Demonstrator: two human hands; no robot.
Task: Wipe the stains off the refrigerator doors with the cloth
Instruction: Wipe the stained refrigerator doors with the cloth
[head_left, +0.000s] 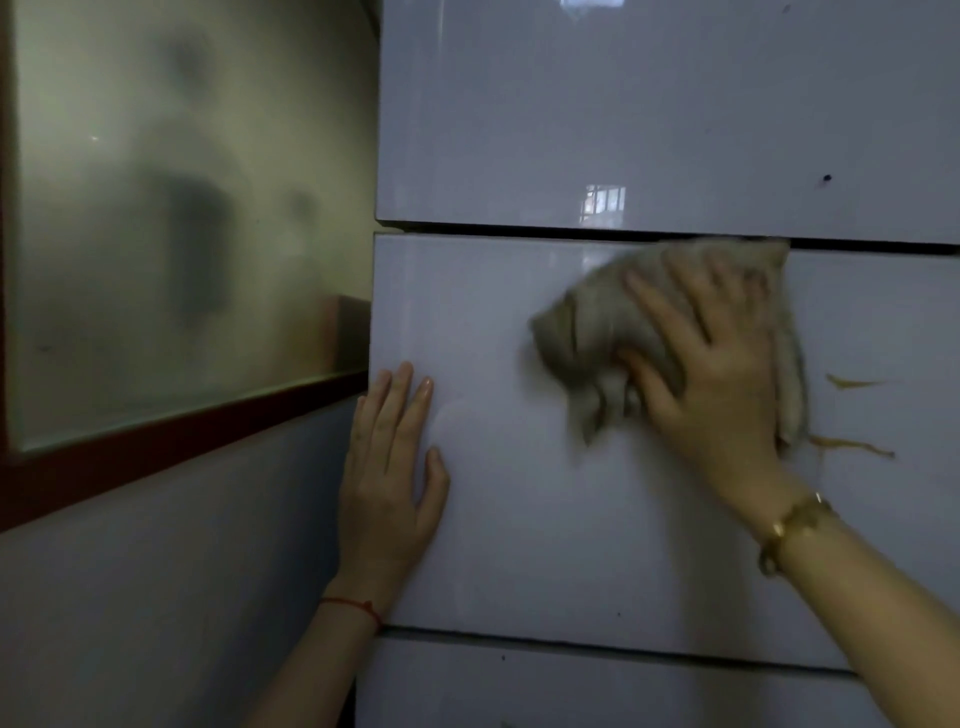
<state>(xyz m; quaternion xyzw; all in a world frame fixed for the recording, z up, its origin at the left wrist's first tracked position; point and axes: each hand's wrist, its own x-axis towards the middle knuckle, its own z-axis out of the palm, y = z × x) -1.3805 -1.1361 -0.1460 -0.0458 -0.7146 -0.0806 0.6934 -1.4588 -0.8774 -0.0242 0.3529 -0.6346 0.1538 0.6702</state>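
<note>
A glossy pale-grey refrigerator fills the right of the view, with a middle door (519, 519) between an upper door (623, 104) and a lower door (571, 691). My right hand (711, 364) presses a crumpled grey-brown cloth (587, 332) flat against the top of the middle door, its fingers spread and the thumb tucked under a fold. Yellow-brown streaks (852, 383) and a second stain (852, 446) lie just right of the cloth. A dark speck (827, 179) marks the upper door. My left hand (389, 467) rests flat on the middle door's left edge.
Left of the refrigerator is a frosted glass pane (182, 208) in a dark red frame (182, 441), with a pale wall (156, 597) below it. Narrow dark gaps separate the three doors.
</note>
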